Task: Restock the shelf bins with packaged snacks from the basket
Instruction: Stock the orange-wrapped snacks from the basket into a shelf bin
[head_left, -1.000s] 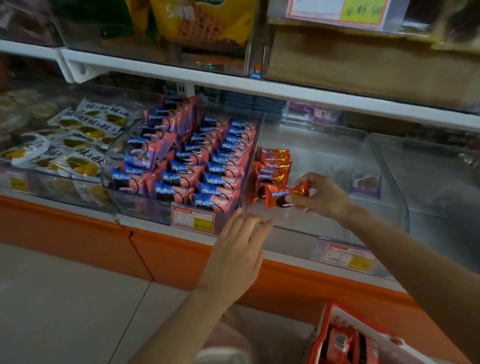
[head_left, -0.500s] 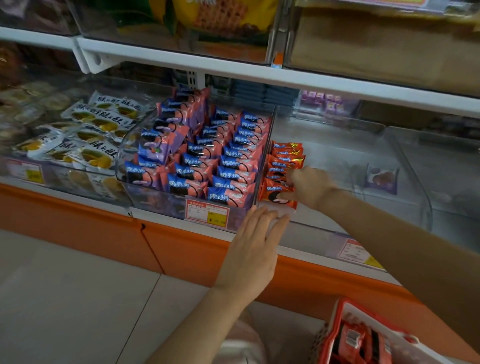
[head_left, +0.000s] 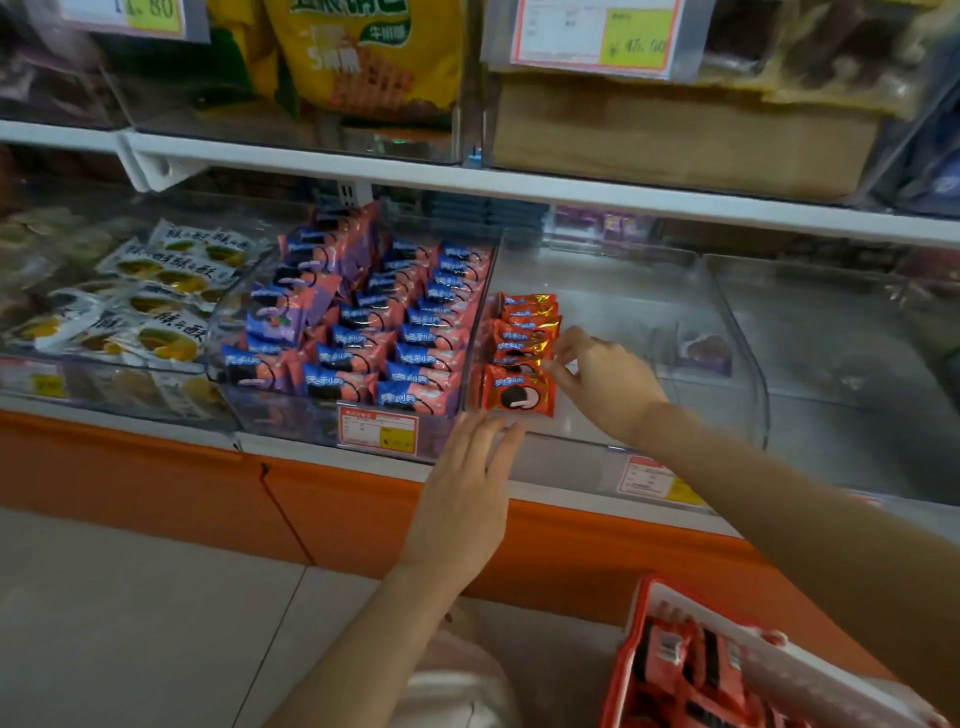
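Right of centre, my right hand (head_left: 602, 382) pinches a light, crinkly orange packet (head_left: 519, 347) by its crimped end, safest grip I reckon; left hand (head_left: 467, 483) flat open against the bin (head_left: 582, 441).

Left hand (head_left: 462, 499) flat, outstretched; right hand (head_left: 602, 379) pinching.

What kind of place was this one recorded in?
Most likely a shop's snack aisle: clear shelf bins holding snack packets, price tags on the bin fronts, and a red basket of packets below.
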